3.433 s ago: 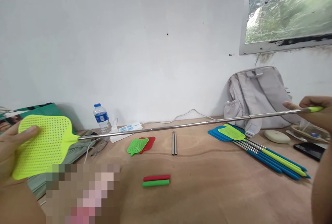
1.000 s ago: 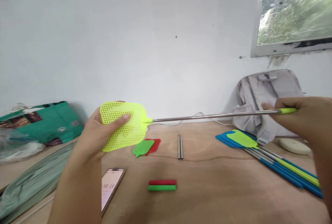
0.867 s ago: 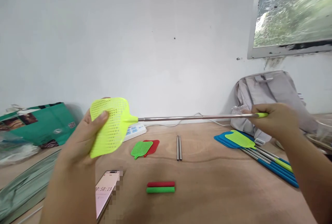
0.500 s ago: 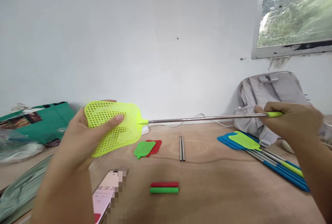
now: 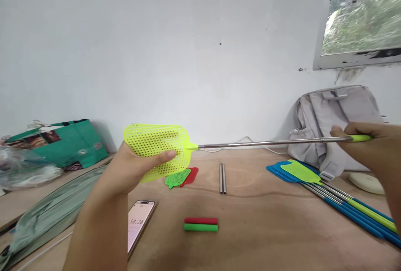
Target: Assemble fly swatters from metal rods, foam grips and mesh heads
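Observation:
A yellow-green fly swatter (image 5: 158,139) is held level in the air between both hands. My left hand (image 5: 133,170) is closed on its perforated head, thumb across the front and fingers behind. My right hand (image 5: 365,141) wraps round the handle end, hiding most of the yellow-green grip. A thin metal rod (image 5: 269,142) joins head and grip. Below lie a green swatter head (image 5: 177,177) partly over a red swatter head (image 5: 191,175), and two metal rods (image 5: 222,178) side by side. Nearer are a red grip (image 5: 201,221) and a green grip (image 5: 201,228).
Several blue and yellow-green swatters (image 5: 344,208) lie together at the right, near a grey backpack (image 5: 344,112). A phone (image 5: 140,221) lies beside my left forearm. At the left are a green bag (image 5: 75,147) and a folded grey-green cloth item (image 5: 56,212).
Both hands have moved to the right in the view with the swatter between them. The background has shifted slightly right too. My hold on the swatter looks the same.

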Demonstrator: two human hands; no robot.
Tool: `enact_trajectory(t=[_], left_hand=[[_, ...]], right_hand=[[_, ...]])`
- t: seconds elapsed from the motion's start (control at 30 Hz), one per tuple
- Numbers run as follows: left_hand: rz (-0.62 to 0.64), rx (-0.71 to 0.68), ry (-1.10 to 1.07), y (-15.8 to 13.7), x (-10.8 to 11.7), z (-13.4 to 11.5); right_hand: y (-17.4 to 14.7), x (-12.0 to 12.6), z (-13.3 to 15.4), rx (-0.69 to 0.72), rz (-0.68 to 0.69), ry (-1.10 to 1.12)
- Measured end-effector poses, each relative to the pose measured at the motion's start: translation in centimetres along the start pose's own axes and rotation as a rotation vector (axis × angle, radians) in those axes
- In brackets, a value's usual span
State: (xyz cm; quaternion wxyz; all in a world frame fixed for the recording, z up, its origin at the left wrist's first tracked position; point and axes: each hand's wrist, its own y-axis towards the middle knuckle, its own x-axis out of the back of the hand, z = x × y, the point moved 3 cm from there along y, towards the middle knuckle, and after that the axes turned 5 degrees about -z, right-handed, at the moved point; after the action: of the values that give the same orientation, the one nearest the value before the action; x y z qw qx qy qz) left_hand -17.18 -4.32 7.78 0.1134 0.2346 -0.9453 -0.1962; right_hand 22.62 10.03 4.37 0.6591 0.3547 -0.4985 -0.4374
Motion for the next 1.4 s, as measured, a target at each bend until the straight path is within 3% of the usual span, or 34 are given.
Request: enact_trajectory(t=[0.1, 0.23, 0.47, 0.63, 0.7, 0.87, 1.1, 1.2, 1.4], left_hand=[[0.075, 0.012, -0.036, 0.2, -0.7, 0.6], [0.204, -0.032, 0.014, 0.0, -2.1, 1.4], [0.205, -0.034, 0.117, -0.1, -2.1, 1.2], [0.108, -0.068, 0.162, -0.6, -1.8, 0.4], [0.121, -0.069, 0.171, -0.9, -2.5, 0.4], [0.304, -0.121, 0.169, -1.8, -5.9, 1.0], [0.276, -0.160, 0.153, -2.0, -6.8, 1.4], [0.254, -0.151, 0.156, -1.8, -6.9, 1.4], [0.269, -0.204, 0.224, -2.3, -8.6, 1.6]], right_hand=[[-0.9, -0.9, 1.8, -0.011, 0.029, 0.063], [-2.8, -1.7, 4.7, 0.092, 0.092, 0.187], [-3.9, -2.0, 6.0, 0.081, 0.158, 0.215], [-4.4, -2.3, 6.4, 0.085, 0.243, 0.241], [-4.9, -2.1, 7.2, 0.119, 0.245, 0.275], [-6.8, -0.8, 10.1, 0.216, 0.253, 0.433], [-7.1, -0.2, 10.6, 0.229, 0.242, 0.441], [-7.1, 0.3, 11.0, 0.342, 0.222, 0.489], [-8.1, 1.5, 12.5, 0.744, 0.298, 0.852]])
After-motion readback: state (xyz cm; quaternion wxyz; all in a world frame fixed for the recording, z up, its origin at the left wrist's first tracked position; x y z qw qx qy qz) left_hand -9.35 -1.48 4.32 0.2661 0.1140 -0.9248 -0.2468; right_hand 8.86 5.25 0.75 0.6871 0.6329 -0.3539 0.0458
